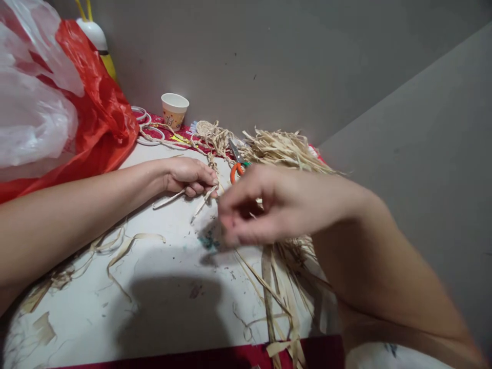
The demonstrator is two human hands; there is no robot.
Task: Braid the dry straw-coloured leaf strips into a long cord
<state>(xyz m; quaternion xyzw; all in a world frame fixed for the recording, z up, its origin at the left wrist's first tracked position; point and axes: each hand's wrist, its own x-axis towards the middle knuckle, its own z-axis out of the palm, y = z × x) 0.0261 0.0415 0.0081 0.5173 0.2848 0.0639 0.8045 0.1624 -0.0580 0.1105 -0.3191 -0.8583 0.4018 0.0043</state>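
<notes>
My left hand (192, 176) is closed in a pinch on a braided straw cord (211, 160). Short loose strand ends (202, 205) stick out below its fingertips. To the right and nearer the camera, my right hand (261, 207) is raised over the table and blurred by motion. Its fingers are curled towards the thumb; whatever may be between them cannot be made out. Just behind it lie scissors (235, 171) with orange on the handle, partly hidden by that hand. The cord runs back to a coiled heap of braid (215, 136).
A bundle of dry straw (284, 146) lies at the back right, with long strands (271, 287) near the front edge. A paper cup (175, 110) and white rings (150, 136) stand by the wall. Red and white plastic bags (103, 113) fill the left. Straw scraps (126, 251) litter the white tabletop.
</notes>
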